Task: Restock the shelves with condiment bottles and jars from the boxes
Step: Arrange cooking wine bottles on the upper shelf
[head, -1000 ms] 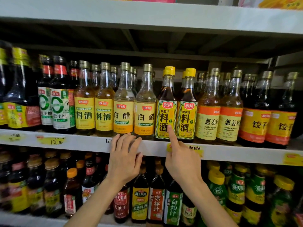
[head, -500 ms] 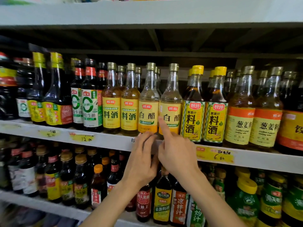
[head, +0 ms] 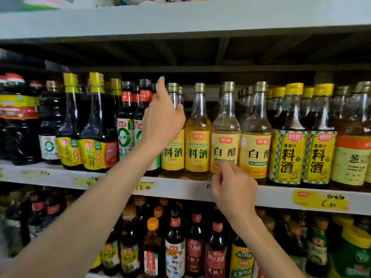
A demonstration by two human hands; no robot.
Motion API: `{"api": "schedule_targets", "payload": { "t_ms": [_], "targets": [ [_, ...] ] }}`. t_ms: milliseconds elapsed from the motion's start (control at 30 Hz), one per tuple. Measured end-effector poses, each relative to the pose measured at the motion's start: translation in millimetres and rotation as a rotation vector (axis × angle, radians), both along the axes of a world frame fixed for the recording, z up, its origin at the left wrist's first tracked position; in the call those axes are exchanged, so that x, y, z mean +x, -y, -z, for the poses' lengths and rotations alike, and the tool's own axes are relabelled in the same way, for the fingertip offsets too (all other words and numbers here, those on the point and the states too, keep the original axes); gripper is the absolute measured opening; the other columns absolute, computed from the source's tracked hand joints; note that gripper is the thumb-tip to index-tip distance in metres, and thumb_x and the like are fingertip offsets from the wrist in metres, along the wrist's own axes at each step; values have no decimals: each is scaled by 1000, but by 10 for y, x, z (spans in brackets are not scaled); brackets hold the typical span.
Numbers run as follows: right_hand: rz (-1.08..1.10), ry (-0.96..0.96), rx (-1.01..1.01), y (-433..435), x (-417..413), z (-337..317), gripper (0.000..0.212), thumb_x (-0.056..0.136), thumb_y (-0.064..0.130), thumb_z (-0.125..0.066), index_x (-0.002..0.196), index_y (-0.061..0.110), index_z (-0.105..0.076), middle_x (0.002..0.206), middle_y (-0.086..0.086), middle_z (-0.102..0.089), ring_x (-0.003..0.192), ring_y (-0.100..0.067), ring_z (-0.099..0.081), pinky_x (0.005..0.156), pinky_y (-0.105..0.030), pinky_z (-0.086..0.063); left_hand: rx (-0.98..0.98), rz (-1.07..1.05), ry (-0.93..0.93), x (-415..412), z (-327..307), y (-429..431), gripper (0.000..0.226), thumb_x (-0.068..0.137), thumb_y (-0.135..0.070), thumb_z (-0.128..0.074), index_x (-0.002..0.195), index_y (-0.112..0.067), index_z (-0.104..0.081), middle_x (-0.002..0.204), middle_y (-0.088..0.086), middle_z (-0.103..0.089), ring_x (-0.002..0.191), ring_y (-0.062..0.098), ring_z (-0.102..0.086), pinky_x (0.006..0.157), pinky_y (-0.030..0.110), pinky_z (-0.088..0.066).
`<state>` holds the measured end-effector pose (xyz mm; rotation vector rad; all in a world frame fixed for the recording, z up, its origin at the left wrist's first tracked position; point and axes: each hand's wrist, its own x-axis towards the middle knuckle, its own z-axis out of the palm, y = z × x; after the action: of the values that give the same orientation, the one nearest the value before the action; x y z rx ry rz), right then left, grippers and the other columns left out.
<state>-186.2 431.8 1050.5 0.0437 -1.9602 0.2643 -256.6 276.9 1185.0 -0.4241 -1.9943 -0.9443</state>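
Observation:
Condiment bottles fill the middle shelf (head: 180, 189). My left hand (head: 162, 121) is raised against the neck and shoulder of the leftmost yellow-labelled cooking wine bottle (head: 173, 153). Its fingers curl round the bottle and one finger sticks straight up. A second cooking wine bottle (head: 197, 141) stands just to the right. My right hand (head: 233, 187) is lower, in front of the shelf edge. Its bent fingertips touch the bottom of the label of a white vinegar bottle (head: 225, 141). Another white vinegar bottle (head: 255, 145) stands beside that one.
Dark soy sauce bottles (head: 94, 137) stand to the left, and yellow-capped cooking wine bottles (head: 289, 153) to the right. The lower shelf is packed with dark sauce bottles (head: 174, 247). Yellow price tags (head: 319, 199) stick to the shelf edge. The upper shelf (head: 180, 19) overhangs closely.
My left hand rose from the shelf edge to the cooking wine bottle's neck. My right hand shifted left from the yellow-capped bottles to the white vinegar bottle, and its finger bent. The view panned left.

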Motion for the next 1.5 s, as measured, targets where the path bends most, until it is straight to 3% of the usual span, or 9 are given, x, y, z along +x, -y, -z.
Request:
{"api": "schedule_targets", "payload": {
  "t_ms": [200, 400, 633, 733, 867, 1033, 1167, 1300, 1500],
  "targets": [
    [66, 18, -20, 260, -144, -53, 25, 74, 3, -74, 99, 8, -71, 71, -3, -69, 44, -23, -55, 43, -19, -26, -1, 142, 301, -148, -336, 26, 67, 100, -21, -54, 154, -9, -16, 93, 7, -64, 66, 21, -70, 62, 38, -62],
    [126, 18, -11, 329, -187, -57, 24, 73, 2, -74, 96, 8, -69, 63, -1, -64, 42, -21, -52, 42, -19, -26, -90, 23, 38, -41, -289, 152, 22, 90, -31, -67, 99, -15, -55, 80, -4, -59, 74, 14, -59, 54, 26, -40],
    [174, 54, -19, 386, -220, -48, 27, 73, 4, -70, 99, 6, -68, 65, -4, -65, 45, -26, -56, 40, -24, -35, 204, 661, 63, 180, 37, 223, 11, 89, -14, -64, 83, -14, -55, 76, 7, -60, 69, 14, -57, 68, 29, -46],
    [180, 57, -32, 417, -201, -66, 27, 71, 3, -71, 98, 5, -68, 63, -4, -64, 45, -26, -55, 42, -22, -31, 299, 660, 43, 166, 59, 194, 17, 89, -10, -61, 75, 0, -56, 71, 23, -61, 65, 27, -62, 56, 27, -47],
    [157, 91, -96, 480, -106, -164, 22, 81, 5, -65, 102, 7, -66, 67, -4, -64, 51, -27, -57, 47, -25, -30, 466, 643, -103, 293, 20, 343, 20, 87, -11, -61, 69, -1, -58, 61, 14, -62, 56, 8, -63, 56, 9, -45],
    [-262, -13, -233, 731, 198, -487, 35, 86, 17, -61, 120, 15, -64, 99, 4, -69, 90, -15, -65, 73, -33, -52, 561, 719, -193, 584, -158, 664, 20, 84, -14, -61, 64, -14, -59, 55, 3, -65, 64, 26, -68, 68, 30, -56],
    [-734, 292, -278, 949, 503, -693, 76, 75, 56, -70, 138, 52, -29, 128, 31, -48, 118, 9, -51, 91, -10, -46, 605, 858, -45, 859, -150, 634, 29, 85, -14, -61, 58, -21, -60, 54, 3, -63, 64, 35, -67, 66, 41, -59],
    [-603, 243, -271, 808, 625, -689, 99, 67, 57, -81, 145, 46, -21, 140, 23, -47, 120, 1, -56, 98, -32, -51, 747, 965, 205, 956, -98, 354, 21, 86, -25, -68, 68, -15, -63, 60, 9, -62, 64, 27, -68, 65, 42, -60],
    [-492, 196, -391, 287, 843, -520, 72, 69, 57, -77, 124, 57, -31, 106, 27, -62, 95, 6, -64, 74, -10, -50, 594, 1107, 478, 1007, -24, -217, 27, 82, -40, -76, 64, -21, -68, 68, 8, -70, 73, 23, -71, 80, 47, -56]
  ]
}}
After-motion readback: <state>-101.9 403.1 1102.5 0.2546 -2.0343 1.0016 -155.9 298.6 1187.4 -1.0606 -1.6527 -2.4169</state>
